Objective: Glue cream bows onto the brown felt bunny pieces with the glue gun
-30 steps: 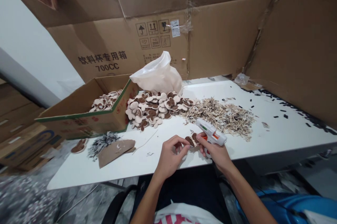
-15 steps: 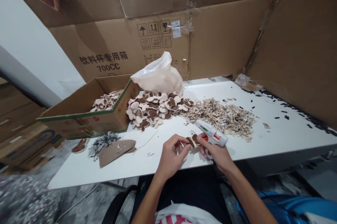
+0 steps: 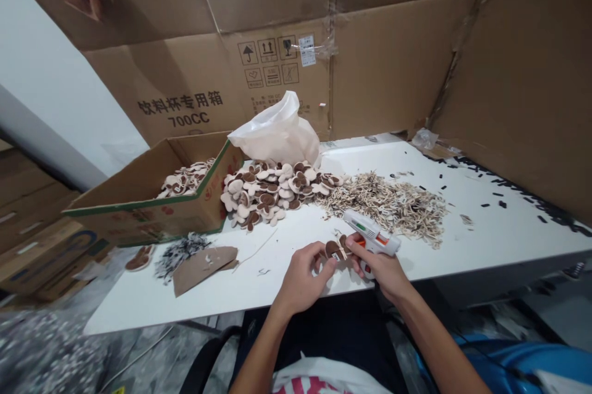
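the person's right hand [image 3: 377,261] grips a white plastic glue gun with orange trim [image 3: 372,235], its fingertips also at one end of a brown rounded fabric piece with pale cord [image 3: 333,250]. the left hand [image 3: 301,277] curls at the piece's other end; whether it pinches the edge cannot be determined. on the white flat table [image 3: 481,233], a heap of brown-and-cream fabric shapes [image 3: 263,193] adjoins a pile of short beige cords [image 3: 398,206]. a green-edged brown cardboard box [image 3: 139,221], containing similar shapes, stands at left.
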The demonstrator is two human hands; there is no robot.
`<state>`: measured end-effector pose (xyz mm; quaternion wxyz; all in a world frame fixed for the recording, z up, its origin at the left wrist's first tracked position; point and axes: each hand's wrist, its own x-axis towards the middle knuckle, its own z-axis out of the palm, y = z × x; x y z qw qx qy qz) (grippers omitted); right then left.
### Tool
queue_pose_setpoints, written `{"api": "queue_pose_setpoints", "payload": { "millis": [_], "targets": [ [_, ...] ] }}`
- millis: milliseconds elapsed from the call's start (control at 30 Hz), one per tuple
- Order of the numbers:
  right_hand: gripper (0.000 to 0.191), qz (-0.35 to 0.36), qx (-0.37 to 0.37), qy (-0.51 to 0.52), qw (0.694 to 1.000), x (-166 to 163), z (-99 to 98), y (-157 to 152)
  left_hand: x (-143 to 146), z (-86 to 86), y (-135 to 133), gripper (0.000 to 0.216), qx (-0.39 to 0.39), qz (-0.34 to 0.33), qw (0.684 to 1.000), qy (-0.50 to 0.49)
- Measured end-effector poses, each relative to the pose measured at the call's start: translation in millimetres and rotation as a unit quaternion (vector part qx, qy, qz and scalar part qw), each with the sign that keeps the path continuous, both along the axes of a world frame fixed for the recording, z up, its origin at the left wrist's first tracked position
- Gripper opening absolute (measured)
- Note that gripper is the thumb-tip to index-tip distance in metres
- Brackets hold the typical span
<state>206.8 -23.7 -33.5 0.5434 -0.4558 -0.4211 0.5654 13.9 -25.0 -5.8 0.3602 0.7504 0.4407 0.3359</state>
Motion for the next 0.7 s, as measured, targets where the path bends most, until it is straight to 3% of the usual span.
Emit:
{"api": "queue_pose_setpoints", "payload": {
  "millis": [200,700],
  "targets": [
    [0.035,0.018,0.004,-0.005,1.0,1.7,-4.8,1.0,2.4,-1.4,1.1,0.035,-0.01,0.009,1.0,0.014],
    [0.038,0.011,-0.004,0.004,1.0,-0.1,-1.8,-0.1,2.0,-1.2,1.2,0.037,-0.027,0.01,1.0,-0.006]
  ]
}}
